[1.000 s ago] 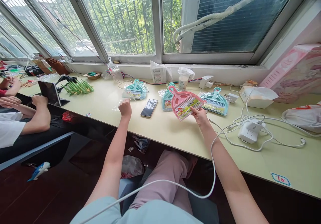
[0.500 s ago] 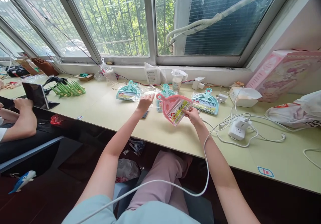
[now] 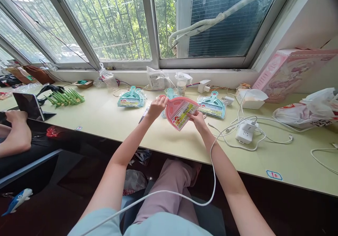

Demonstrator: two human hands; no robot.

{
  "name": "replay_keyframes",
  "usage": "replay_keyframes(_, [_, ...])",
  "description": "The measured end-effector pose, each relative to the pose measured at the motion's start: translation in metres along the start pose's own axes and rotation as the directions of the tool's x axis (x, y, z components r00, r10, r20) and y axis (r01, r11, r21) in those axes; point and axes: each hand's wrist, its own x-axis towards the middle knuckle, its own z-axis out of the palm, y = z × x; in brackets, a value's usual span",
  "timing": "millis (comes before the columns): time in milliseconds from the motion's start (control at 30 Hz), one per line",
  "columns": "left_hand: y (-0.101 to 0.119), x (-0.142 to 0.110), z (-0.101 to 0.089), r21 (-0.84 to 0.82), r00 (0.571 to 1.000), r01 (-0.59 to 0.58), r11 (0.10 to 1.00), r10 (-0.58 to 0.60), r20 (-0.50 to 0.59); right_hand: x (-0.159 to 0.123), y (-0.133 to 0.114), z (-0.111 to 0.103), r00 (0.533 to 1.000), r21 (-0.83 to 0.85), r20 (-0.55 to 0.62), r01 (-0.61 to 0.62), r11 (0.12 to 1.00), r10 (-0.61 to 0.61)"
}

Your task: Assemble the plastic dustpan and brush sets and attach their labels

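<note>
The pink toy dustpan-and-brush set [image 3: 177, 110] was tilted above the desk [image 3: 169, 142], between my two hands. My right grip [image 3: 196, 119] pinched its labelled lower edge; my left grip [image 3: 157, 106] closed around the handle end. Pinched only by that edge, I judged, it could have twisted free had my left fingers slipped. A teal set [image 3: 170, 92] sat close behind, partly hidden, so a low swing might have knocked it. Farther out lay another teal set [image 3: 132, 98] on each side. The white cable [image 3: 214, 174] crossed my right forearm and could have snagged with a sudden pull.
</note>
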Motion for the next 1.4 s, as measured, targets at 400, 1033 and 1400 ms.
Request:
replay_keyframes(400, [0.007,0.009,-0.004,-0.08,0.999,0.008,0.997,-0.011,-0.039,-0.002,-0.003,0.003,1.0,0.006,0.01,0.019,1.0,-0.019])
replay_keyframes(1033, [0.038,-0.003,0.021,-0.942,0.645,0.334,0.041,-0.739,0.197,-0.003,-0.001,0.009,0.983,0.183,-0.156,0.122,0.976,-0.094])
replay_keyframes(1400, [0.081,0.02,0.04,-0.871,0.951,0.244,-0.425,-0.073,0.302,0.005,-0.003,-0.003,0.949,0.175,-0.271,0.213,0.961,-0.161])
